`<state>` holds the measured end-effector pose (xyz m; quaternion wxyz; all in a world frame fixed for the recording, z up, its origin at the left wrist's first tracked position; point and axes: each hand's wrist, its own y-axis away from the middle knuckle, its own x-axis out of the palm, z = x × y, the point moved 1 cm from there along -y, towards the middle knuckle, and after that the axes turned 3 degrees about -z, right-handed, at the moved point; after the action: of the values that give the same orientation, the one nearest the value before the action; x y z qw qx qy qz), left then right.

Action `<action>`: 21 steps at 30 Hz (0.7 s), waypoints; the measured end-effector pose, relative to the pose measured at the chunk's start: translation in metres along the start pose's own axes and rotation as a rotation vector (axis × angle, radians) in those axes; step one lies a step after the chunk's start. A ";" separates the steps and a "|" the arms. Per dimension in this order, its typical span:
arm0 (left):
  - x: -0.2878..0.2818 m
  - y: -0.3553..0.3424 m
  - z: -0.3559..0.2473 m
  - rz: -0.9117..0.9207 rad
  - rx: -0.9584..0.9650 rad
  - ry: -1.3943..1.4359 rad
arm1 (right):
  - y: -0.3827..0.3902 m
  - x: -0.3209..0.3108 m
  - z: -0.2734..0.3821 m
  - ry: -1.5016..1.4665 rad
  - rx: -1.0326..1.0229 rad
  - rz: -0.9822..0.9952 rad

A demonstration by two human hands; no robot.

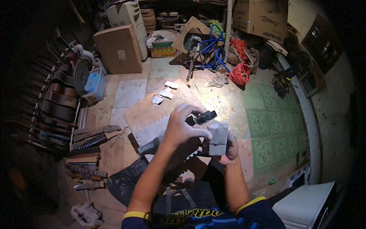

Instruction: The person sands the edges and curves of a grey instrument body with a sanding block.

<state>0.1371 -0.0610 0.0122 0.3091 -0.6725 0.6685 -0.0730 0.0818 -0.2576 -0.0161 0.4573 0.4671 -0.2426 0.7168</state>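
Head view, and both hands are right in the thick of it! Left hand's grip [183, 128] is partly curled, fingers arched over and thumb stretched to the right, and a small black rectangular piece [205, 117] sits up at the fingertips, tilted. Over on the other side, the right hand's grip [231, 149] is wrapped round the far side of a pale grey block [218, 133], holding it upright, a ragged dark line running across its lower part. Left thumb is right at the block's edge; whether it touches, I cannot tell. Black piece and block are very close, just beside one another!

Below the hands, a white toothed edge [193, 154] shows on something dark, largely hidden by the arms. Just beyond, a wooden board [143, 110] lies on the floor, pale paper scraps [165, 92] scattered at its far end.

Look left: a row of guitars [63, 89] lines up in the gloom, with a blue tub [92, 82] close by. Up top, blue hose [214, 47] coils in loops, a red bag [240, 73] slumped near it, and a big cardboard box [261, 19] stands behind. Green patterned tiles [274, 126] spread away to the right, well apart from the hands.
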 end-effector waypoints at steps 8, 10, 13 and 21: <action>0.002 0.011 -0.010 -0.031 -0.091 -0.220 | 0.006 -0.004 0.031 0.679 -0.195 -0.184; 0.002 0.024 -0.010 -0.032 -0.180 -0.565 | -0.001 -0.004 0.032 1.017 -0.406 -0.293; 0.002 0.039 -0.003 -0.028 -0.284 -0.646 | -0.003 0.013 0.022 1.241 -0.464 -0.323; 0.012 0.057 0.005 -0.092 -0.235 -0.610 | -0.057 0.027 0.007 1.580 -0.469 -0.329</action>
<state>0.0922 -0.0653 -0.0251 0.4119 -0.7239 0.5177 0.1956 0.1315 -0.2248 0.0060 0.6768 -0.2499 0.0773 0.6882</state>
